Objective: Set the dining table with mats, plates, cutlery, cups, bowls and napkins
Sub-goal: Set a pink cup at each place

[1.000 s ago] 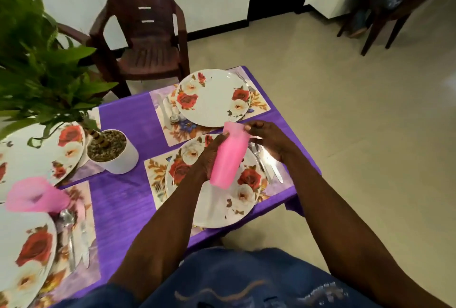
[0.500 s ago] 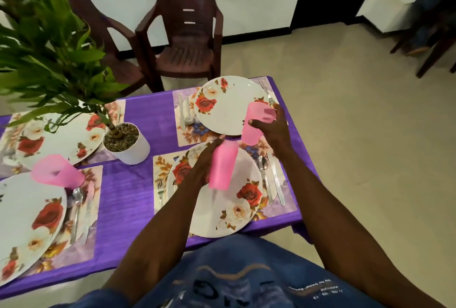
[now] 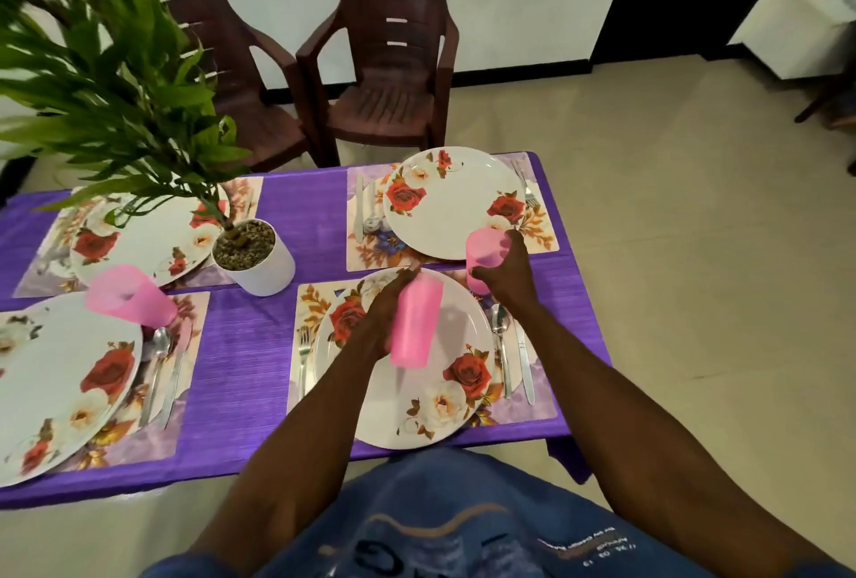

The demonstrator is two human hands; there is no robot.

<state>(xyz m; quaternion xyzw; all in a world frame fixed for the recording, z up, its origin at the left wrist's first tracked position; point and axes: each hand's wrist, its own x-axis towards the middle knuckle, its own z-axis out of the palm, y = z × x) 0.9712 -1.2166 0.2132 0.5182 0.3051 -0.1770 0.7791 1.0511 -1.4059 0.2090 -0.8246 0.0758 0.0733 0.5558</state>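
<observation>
From the head view, the left hand (image 3: pixel 387 313) wraps a tall, tapered, translucent pink plastic cup (image 3: pixel 413 323) above the near round plate (image 3: pixel 431 411), glossy white with printed red roses. The right hand (image 3: pixel 505 274) curls round a second pink cup (image 3: pixel 481 255), which stands between the near and far plates, at the top right of the rectangular floral mat (image 3: pixel 523 411). A shiny metal spoon (image 3: pixel 500 336) and knife (image 3: pixel 523 360) lie beside the plate. The table (image 3: pixel 245 346) wears a ribbed purple cloth.
</observation>
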